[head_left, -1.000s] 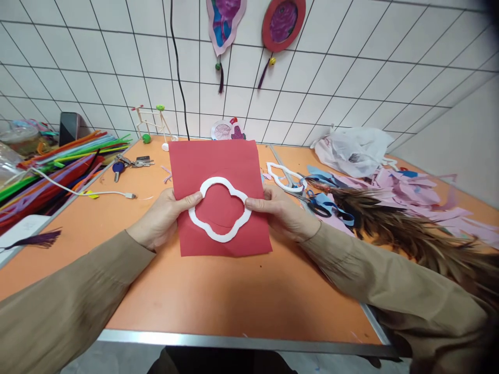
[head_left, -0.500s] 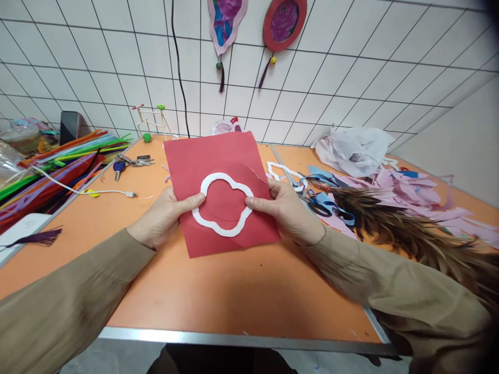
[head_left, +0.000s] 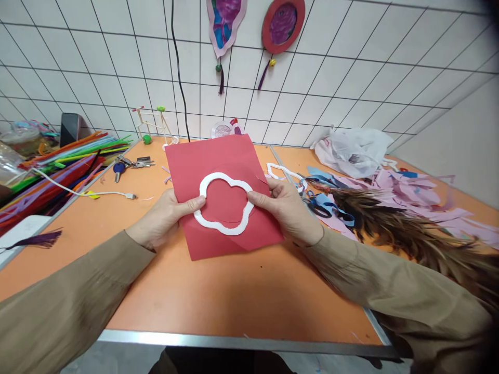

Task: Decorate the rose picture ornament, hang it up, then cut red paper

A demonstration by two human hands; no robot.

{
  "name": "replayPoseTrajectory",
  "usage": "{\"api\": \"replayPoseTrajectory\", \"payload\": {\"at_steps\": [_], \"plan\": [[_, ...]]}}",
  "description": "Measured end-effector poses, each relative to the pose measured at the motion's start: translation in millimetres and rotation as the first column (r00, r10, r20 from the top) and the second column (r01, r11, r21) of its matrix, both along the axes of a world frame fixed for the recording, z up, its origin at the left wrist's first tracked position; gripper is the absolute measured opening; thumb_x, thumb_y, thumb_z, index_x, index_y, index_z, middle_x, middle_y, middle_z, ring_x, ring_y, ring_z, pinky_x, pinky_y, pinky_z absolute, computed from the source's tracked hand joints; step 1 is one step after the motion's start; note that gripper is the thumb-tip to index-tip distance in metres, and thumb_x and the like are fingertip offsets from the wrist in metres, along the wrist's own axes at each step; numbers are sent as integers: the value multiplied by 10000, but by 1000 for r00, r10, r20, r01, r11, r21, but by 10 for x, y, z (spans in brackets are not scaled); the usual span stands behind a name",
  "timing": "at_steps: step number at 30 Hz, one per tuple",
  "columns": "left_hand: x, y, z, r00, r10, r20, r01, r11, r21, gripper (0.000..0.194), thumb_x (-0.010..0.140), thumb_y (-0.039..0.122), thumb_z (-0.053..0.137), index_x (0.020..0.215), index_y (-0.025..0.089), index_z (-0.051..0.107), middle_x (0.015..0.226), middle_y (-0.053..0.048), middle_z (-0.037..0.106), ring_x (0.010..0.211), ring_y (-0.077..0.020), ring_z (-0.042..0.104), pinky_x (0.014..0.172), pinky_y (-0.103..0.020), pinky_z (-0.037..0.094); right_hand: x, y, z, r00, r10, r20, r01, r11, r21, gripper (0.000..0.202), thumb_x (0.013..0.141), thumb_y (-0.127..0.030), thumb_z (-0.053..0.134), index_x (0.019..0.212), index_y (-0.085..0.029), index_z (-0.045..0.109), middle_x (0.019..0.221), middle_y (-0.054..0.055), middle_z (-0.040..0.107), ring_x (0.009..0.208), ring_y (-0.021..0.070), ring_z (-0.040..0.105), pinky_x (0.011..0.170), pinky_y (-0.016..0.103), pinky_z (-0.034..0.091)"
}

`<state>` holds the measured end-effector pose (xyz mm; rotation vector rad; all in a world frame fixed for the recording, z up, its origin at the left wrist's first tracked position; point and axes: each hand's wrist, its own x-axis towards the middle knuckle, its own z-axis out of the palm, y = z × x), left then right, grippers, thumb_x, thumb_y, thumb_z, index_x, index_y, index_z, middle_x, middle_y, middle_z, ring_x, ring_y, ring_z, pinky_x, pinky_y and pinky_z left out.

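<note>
A red sheet (head_left: 210,156) is held up over the orange table, tilted toward me. On its face lies a white flower-shaped ring (head_left: 222,228) with a wavy outline. My left hand (head_left: 161,218) grips the sheet's left edge, its thumb pressing on the ring's left side. At the right edge, my right hand (head_left: 290,210) grips the sheet with its thumb on the ring's right side. The other fingers of both hands are mostly hidden behind the sheet. Part of a thin curved line shows on the red surface inside the ring.
Pipe cleaners (head_left: 74,156), keys (head_left: 120,169) and a white cable (head_left: 97,194) lie at the left. Blue-handled scissors (head_left: 319,209), brown feathers (head_left: 393,218), pink scraps (head_left: 405,192) and a plastic bag (head_left: 353,150) are at the right. The table's metal edge (head_left: 234,340) runs along the front.
The white ring has turned or shifted slightly against the red sheet, covering more of the curved line. The sheet's top edge has dipped a little. Both hands keep their hold.
</note>
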<state>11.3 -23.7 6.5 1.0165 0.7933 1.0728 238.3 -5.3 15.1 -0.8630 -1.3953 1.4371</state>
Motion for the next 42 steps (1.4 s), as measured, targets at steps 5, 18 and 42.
{"api": "replayPoseTrajectory", "payload": {"at_steps": [5,18,42], "plan": [[8,-2,9,999,-31,-22,32,999,14,379,770,232,760,1138,201,674,1241,-116,670,1105,-340,640,977,-479,518,8,20,1,999,-12,36,10,999,31,294,722,-391,763,938,-198,711,976,64,743,882,270,699,742,387,570],[-17,-1,-4,995,-46,-88,47,999,13,414,768,262,765,1159,173,665,1242,-158,661,1088,-371,642,958,-532,520,-10,-2,-23,996,75,-41,-76,996,-48,319,709,-361,779,959,-180,697,1012,84,732,900,273,697,795,417,569],[-70,42,-5,991,-19,-136,16,1000,-16,444,733,279,790,1147,175,667,1216,-153,676,1080,-363,646,952,-532,514,197,261,14,926,-345,155,266,885,382,274,850,-441,586,965,-210,679,724,23,677,636,163,635,624,312,525]]}}
